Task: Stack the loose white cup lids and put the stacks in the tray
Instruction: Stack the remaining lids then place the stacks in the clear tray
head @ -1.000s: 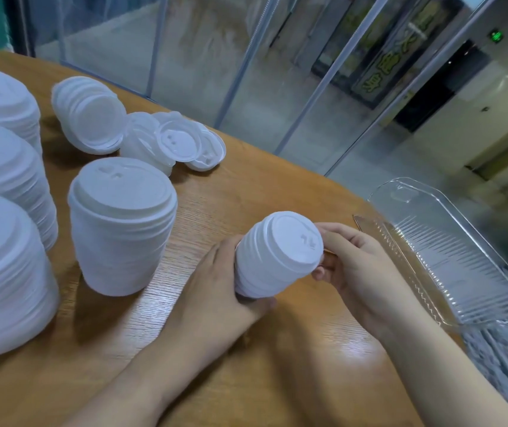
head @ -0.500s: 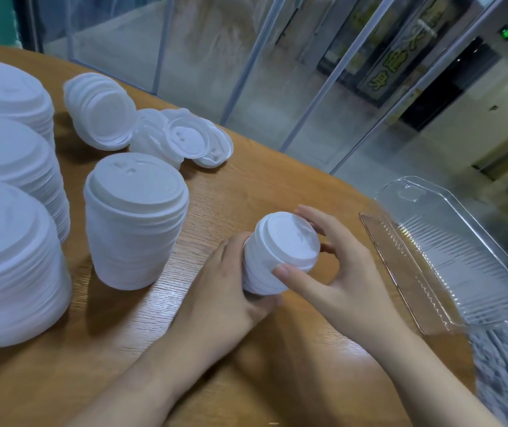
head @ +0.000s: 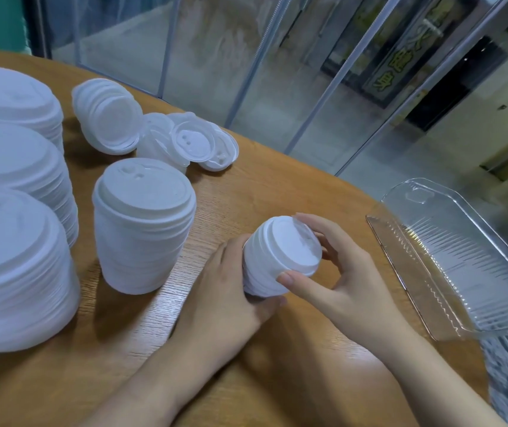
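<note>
Both hands (head: 225, 291) seemingly round lid stack (head: 280, 257)

I see white lid stacks (head: 141, 226) at the left of the frame. The table (head: 277, 186) is light brown with wood lines. The tray (head: 450, 257) at right is clear with ridges.

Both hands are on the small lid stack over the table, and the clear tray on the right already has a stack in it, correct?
Not quite. The head view shows the clear tray holding no lids. The rest stands: left hand and right hand both grip the small lid stack over the table.
</note>
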`<state>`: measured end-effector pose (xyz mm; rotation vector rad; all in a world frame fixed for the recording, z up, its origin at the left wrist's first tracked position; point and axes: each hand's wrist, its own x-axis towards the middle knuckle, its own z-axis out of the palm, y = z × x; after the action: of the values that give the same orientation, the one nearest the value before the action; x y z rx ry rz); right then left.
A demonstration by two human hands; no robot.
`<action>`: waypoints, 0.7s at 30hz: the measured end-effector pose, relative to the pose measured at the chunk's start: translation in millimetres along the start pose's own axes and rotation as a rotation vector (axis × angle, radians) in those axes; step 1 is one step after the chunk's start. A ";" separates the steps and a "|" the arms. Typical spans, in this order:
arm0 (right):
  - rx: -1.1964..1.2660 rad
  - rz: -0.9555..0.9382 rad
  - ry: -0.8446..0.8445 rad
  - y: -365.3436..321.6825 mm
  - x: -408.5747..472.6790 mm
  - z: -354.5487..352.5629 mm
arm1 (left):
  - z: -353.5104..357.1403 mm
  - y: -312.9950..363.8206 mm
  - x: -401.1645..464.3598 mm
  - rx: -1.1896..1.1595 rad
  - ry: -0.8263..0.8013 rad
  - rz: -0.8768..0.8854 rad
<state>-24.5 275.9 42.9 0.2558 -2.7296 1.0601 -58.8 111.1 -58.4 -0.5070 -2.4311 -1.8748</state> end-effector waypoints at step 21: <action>-0.648 -0.705 0.128 74.9 218.8 112.1 | -2.4 -11.2 -2.9 0.203 0.331 -0.012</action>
<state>-266.9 235.0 -32.0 0.8948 -2.3810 0.0029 -59.5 105.7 -68.8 -0.1564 -2.3643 -1.5438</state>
